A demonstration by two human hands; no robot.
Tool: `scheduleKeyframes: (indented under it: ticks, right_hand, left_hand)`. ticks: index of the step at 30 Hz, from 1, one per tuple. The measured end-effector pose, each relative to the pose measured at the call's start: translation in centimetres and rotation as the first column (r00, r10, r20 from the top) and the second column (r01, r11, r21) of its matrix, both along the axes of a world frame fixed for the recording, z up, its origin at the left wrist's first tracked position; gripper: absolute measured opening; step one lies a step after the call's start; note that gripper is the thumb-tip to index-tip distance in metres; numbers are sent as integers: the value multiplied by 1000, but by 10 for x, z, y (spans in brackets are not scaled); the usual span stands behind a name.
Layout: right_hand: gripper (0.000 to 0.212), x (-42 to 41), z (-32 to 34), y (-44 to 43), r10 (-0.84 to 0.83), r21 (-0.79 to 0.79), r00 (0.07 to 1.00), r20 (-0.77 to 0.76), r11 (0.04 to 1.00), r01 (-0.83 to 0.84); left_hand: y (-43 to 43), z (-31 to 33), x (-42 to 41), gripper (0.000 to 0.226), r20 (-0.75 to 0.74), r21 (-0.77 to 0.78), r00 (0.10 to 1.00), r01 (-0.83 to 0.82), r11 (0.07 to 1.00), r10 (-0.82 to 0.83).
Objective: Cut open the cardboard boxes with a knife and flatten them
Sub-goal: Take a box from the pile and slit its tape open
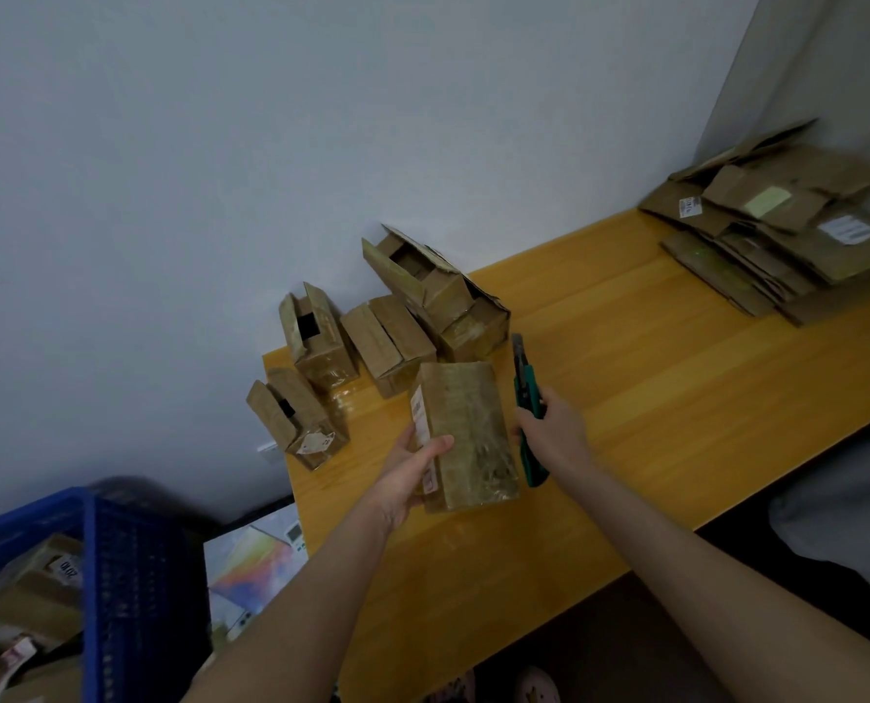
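Note:
A closed, taped cardboard box [468,433] lies on the wooden table [651,378] in front of me. My left hand [412,471] grips its left side, thumb across the top. My right hand [554,423] holds a green utility knife [527,393] just right of the box, blade end pointing away from me. Several opened boxes [397,327] stand against the wall behind it.
A stack of flattened cardboard [778,230] lies at the far right of the table. A blue plastic crate [118,575] with more boxes sits at the lower left, beside a colourful flat package [255,555]. The wall runs along the table's far edge.

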State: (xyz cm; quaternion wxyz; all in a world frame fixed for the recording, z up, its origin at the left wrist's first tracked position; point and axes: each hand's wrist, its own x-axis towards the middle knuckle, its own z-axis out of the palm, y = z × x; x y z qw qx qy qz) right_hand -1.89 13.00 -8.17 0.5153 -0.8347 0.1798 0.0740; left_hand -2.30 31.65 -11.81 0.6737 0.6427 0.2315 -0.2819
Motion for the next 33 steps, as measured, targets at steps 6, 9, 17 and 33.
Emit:
scheduleKeyframes:
  ticks: [6,9,17,33]
  right_hand:
    - [55,-11,8,2,282,-380,958,53,893,-241]
    - [59,-14,15,2,355,-480,935,3,821,-310]
    - [58,-10,31,1,426,-559,903,-56,735,-382]
    - [50,-40,28,-7,519,-592,847,-118,648,-479]
  left_hand:
    - [-5,11,2,79,58,44,998,-36,998,33]
    - [-5,15,3,79,52,46,998,-41,998,39]
    - [-9,19,6,77,23,94,999,-24,995,22]
    - [-12,42,40,74,162,145,964,-237,961,213]
